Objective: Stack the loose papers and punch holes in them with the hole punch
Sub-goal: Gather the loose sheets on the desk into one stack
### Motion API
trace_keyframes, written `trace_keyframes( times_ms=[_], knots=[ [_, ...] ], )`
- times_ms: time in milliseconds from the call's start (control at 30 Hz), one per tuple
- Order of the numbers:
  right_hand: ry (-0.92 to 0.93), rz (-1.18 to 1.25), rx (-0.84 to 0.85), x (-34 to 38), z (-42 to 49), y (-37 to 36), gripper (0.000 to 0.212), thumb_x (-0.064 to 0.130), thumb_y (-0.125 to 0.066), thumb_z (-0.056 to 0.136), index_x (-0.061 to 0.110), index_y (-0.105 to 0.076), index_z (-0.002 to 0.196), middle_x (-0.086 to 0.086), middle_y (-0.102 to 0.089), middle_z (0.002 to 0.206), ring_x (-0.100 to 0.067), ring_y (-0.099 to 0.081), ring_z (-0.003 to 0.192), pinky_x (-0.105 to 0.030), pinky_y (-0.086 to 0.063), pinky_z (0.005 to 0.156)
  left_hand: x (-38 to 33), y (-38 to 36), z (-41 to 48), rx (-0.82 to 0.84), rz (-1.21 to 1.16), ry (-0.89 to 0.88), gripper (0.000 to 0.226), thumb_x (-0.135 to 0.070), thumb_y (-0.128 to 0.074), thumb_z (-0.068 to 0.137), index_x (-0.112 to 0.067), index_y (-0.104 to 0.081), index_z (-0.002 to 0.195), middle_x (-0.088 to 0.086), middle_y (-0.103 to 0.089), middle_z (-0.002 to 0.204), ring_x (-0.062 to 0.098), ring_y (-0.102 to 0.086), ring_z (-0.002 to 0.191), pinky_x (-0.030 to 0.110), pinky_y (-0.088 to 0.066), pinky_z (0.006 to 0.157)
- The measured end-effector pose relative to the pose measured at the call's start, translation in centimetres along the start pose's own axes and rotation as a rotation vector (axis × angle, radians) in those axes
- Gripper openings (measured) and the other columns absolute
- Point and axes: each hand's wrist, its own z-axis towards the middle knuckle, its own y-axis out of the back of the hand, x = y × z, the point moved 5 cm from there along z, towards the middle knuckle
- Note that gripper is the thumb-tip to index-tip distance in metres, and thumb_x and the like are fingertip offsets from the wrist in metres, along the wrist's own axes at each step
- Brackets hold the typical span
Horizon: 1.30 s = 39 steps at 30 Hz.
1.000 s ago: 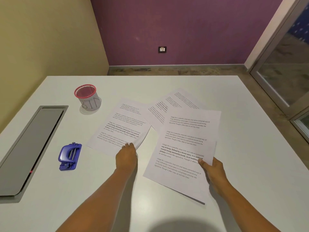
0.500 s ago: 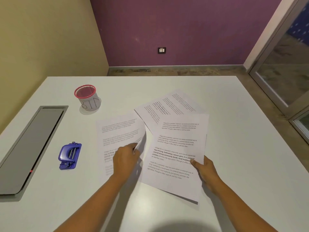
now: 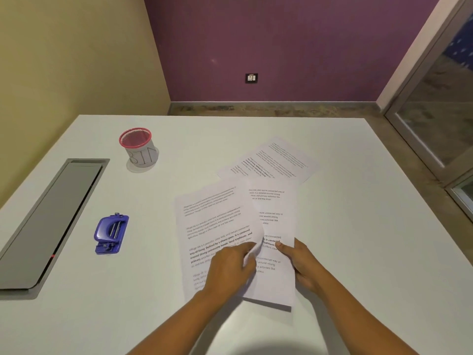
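Note:
Printed white sheets lie on the white table (image 3: 358,252). My left hand (image 3: 230,267) pinches the curled right edge of one printed sheet (image 3: 212,221) and holds it over the left part of a second sheet (image 3: 276,285). My right hand (image 3: 300,262) grips that second sheet at its right edge, thumb on top. Behind them a third sheet (image 3: 276,160) rests flat, angled, with another partly under it. The blue hole punch (image 3: 111,234) sits apart at the left, untouched.
A red-rimmed mesh cup labelled BIN (image 3: 139,147) stands at the back left. A grey recessed cable tray (image 3: 48,221) runs along the table's left side. The far table edge meets a floor strip before the purple wall; a glass door is at the right.
My left hand has dragged its sheet rightward until it overlaps the sheet in my right hand, whose lower end has swung left. The hole punch and cup have not moved.

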Motion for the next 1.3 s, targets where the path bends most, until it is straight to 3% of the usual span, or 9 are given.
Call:
trace_keyframes(
  times_ms=[167, 267, 367, 500, 567, 667, 933, 1167, 1300],
  knots=[
    [-0.043, 0.012, 0.078, 0.1, 0.0, -0.4, 0.031, 0.007, -0.051, 0.092, 0.006, -0.054, 0.123, -0.014, -0.068, 0.113, -0.026, -0.07, 0.092, -0.032, -0.059, 0.067, 0.3, 0.7, -0.7, 0.141, -0.179, 0.006, 0.041, -0.057, -0.046, 0.083, -0.033, -0.067, 0.107, -0.017, -0.072, 0.1, -0.005, -0.064, 0.089, 0.018, -0.048, 0.079],
    [-0.084, 0.037, 0.1, -0.3, 0.1, -0.4, 0.031, 0.008, -0.052, 0.092, 0.008, -0.055, 0.123, -0.011, -0.07, 0.112, -0.024, -0.07, 0.093, -0.031, -0.058, 0.067, 2.7, 3.5, 0.0, -0.101, -0.467, 0.147, 0.015, -0.034, -0.061, 0.086, -0.028, -0.071, 0.095, -0.013, -0.072, 0.094, -0.012, -0.063, 0.077, 0.009, -0.044, 0.068],
    [-0.103, 0.056, 0.139, -0.4, 0.4, -0.7, 0.032, 0.009, -0.054, 0.09, 0.009, -0.056, 0.122, -0.011, -0.07, 0.112, -0.025, -0.069, 0.096, -0.033, -0.059, 0.071, 8.1, 6.6, 0.1, -0.428, -0.515, 0.487, 0.033, -0.02, -0.066, 0.083, -0.016, -0.06, 0.116, 0.007, -0.064, 0.119, 0.011, -0.061, 0.1, 0.02, -0.044, 0.086],
    [-0.116, 0.095, 0.171, -0.3, 0.9, -1.5, 0.039, 0.013, -0.063, 0.079, 0.01, -0.059, 0.118, -0.013, -0.069, 0.112, -0.027, -0.069, 0.096, -0.038, -0.059, 0.078, 13.3, 6.2, -0.4, -0.308, -0.892, 0.875, 0.071, -0.028, -0.065, 0.084, -0.005, -0.03, 0.14, 0.017, -0.042, 0.142, 0.032, -0.049, 0.124, 0.041, -0.041, 0.099],
    [-0.127, 0.085, 0.205, -0.1, 1.1, -2.2, 0.039, 0.008, -0.062, 0.079, 0.008, -0.059, 0.119, -0.015, -0.07, 0.109, -0.027, -0.069, 0.093, -0.038, -0.059, 0.075, 13.5, 5.6, -0.2, -0.191, -1.172, 0.886, 0.052, -0.028, -0.063, 0.085, -0.003, -0.046, 0.126, 0.018, -0.058, 0.121, 0.025, -0.068, 0.092, 0.036, -0.056, 0.077],
    [-0.124, 0.018, 0.273, 0.5, 1.4, -3.7, 0.038, -0.004, -0.057, 0.079, 0.005, -0.061, 0.116, -0.013, -0.073, 0.098, -0.024, -0.07, 0.084, -0.032, -0.057, 0.066, 13.5, 5.5, 0.2, -0.073, -1.297, 0.872, 0.032, -0.034, -0.065, 0.077, -0.007, -0.059, 0.095, 0.006, -0.062, 0.085, 0.014, -0.063, 0.05, 0.026, -0.056, 0.047],
    [-0.131, -0.354, 0.267, 1.9, 3.4, -6.4, 0.027, 0.018, -0.058, 0.088, 0.011, -0.063, 0.114, -0.015, -0.067, 0.114, -0.028, -0.065, 0.099, -0.041, -0.054, 0.087, 14.6, 5.9, 1.0, -0.047, -1.467, 0.71, 0.018, -0.012, -0.066, 0.069, -0.007, -0.075, 0.084, 0.015, -0.074, 0.091, 0.029, -0.072, 0.082, 0.04, -0.058, 0.059],
    [0.053, -0.577, 0.005, 4.1, 6.0, -6.7, 0.028, 0.026, -0.047, 0.096, 0.014, -0.065, 0.078, 0.002, -0.065, 0.07, -0.009, -0.063, 0.059, -0.008, -0.045, 0.051, 16.8, 7.3, 0.3, -0.17, -1.282, 0.733, 0.022, 0.005, -0.056, 0.082, -0.004, -0.063, 0.101, 0.013, -0.075, 0.087, 0.027, -0.072, 0.077, 0.038, -0.058, 0.057],
    [0.296, -1.212, -0.081, 4.6, 7.7, -6.1, 0.035, 0.016, -0.05, 0.094, 0.006, -0.05, 0.127, -0.011, -0.052, 0.134, -0.024, -0.048, 0.124, -0.024, -0.034, 0.101, 18.3, 7.9, -0.6, -0.234, -1.2, 0.773, 0.023, 0.007, -0.057, 0.082, -0.004, -0.063, 0.1, 0.012, -0.075, 0.082, 0.025, -0.073, 0.07, 0.04, -0.059, 0.06]
  ],
)
